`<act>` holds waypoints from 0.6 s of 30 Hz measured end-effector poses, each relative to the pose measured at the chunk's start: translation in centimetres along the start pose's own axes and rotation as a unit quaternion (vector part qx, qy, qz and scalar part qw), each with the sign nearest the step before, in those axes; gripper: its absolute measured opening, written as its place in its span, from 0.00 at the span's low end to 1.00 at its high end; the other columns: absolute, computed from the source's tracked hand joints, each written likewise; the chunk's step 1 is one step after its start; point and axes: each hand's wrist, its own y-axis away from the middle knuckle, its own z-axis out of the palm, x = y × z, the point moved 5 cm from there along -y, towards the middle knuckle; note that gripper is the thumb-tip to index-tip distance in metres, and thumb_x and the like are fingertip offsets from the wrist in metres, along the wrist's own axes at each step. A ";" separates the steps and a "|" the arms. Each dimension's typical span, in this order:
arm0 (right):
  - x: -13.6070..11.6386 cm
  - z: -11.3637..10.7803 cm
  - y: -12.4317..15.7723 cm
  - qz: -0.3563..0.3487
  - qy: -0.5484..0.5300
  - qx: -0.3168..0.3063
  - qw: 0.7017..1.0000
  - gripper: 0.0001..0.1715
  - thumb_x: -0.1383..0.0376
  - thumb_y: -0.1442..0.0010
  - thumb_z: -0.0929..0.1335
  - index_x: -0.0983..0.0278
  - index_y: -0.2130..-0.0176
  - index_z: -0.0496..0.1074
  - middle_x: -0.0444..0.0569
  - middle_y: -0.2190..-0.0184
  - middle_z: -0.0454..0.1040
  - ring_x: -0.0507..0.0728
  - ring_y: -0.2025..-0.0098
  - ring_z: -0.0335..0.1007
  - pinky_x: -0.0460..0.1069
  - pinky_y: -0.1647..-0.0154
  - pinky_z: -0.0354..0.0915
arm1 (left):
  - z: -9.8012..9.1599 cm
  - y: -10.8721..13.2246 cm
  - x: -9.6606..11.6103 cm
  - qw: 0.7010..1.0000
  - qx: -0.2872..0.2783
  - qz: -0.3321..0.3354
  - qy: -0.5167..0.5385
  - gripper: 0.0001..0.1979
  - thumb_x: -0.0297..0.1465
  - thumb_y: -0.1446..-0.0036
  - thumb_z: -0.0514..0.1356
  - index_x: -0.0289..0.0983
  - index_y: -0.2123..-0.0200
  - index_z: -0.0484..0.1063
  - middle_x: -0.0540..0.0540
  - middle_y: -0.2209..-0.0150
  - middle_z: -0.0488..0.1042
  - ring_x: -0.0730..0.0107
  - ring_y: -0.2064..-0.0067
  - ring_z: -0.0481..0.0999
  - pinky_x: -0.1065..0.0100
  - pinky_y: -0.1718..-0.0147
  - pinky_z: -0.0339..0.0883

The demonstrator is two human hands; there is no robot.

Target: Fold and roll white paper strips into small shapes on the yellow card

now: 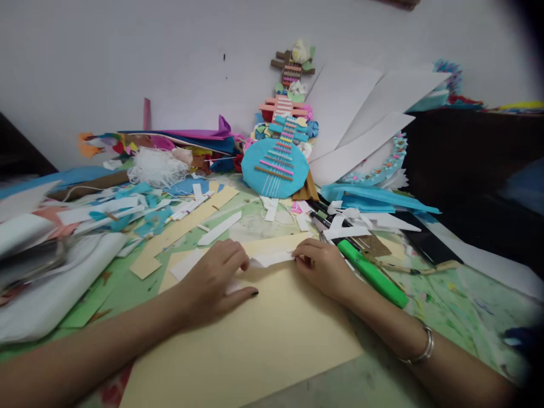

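Note:
A narrow white paper strip (272,259) lies across the upper part of a large cream card sheet (263,345). My right hand (325,269) pinches the strip's right end between thumb and fingertips. Over the left part of the strip rests my left hand (219,277), its fingers bent and its thumb held apart, so part of the paper is hidden beneath it. White paper (187,264) shows again past the left hand's knuckles. A green box cutter (372,273) lies just right of my right hand.
A blue round paper instrument model (275,169) stands against the wall. White string (157,167) and paper scraps cover the left side. Pens (323,220), a black phone-like slab (425,238) and large white sheets (374,107) are on the right. White rolled material (85,272) sits at left.

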 end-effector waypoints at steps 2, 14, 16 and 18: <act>-0.2 0.1 0.1 -0.004 0.002 -0.005 1.000 0.12 0.75 0.46 0.63 0.65 0.67 0.74 0.50 0.67 0.73 0.52 0.67 0.69 0.45 0.65 0.63 | 0.1 0.0 0.8 0.999 0.028 0.021 -0.039 0.03 0.29 0.45 0.57 0.35 0.67 0.64 0.44 0.67 0.67 0.65 0.63 0.65 0.62 0.64 0.61; -0.5 -0.2 0.4 -0.050 -0.013 -0.020 0.998 0.08 0.72 0.46 0.64 0.66 0.67 0.72 0.52 0.67 0.72 0.54 0.64 0.67 0.47 0.64 0.64 | 0.7 0.2 0.2 0.998 0.051 0.029 -0.037 0.06 0.24 0.44 0.55 0.36 0.68 0.72 0.45 0.71 0.71 0.68 0.67 0.68 0.66 0.67 0.64; -0.6 -0.2 0.4 -0.064 0.006 -0.021 0.998 0.08 0.72 0.45 0.63 0.66 0.68 0.72 0.52 0.67 0.72 0.55 0.64 0.67 0.48 0.63 0.63 | 0.7 0.2 -0.2 0.998 0.063 0.009 -0.029 0.06 0.25 0.44 0.55 0.35 0.69 0.72 0.45 0.72 0.72 0.69 0.67 0.69 0.67 0.67 0.64; -0.6 -0.1 0.4 -0.074 0.026 -0.024 0.997 0.09 0.72 0.43 0.62 0.66 0.67 0.72 0.53 0.67 0.72 0.55 0.63 0.67 0.48 0.62 0.63 | 0.6 0.4 -0.6 0.997 0.079 -0.004 -0.026 0.06 0.25 0.44 0.56 0.35 0.70 0.73 0.45 0.73 0.73 0.69 0.68 0.69 0.67 0.68 0.64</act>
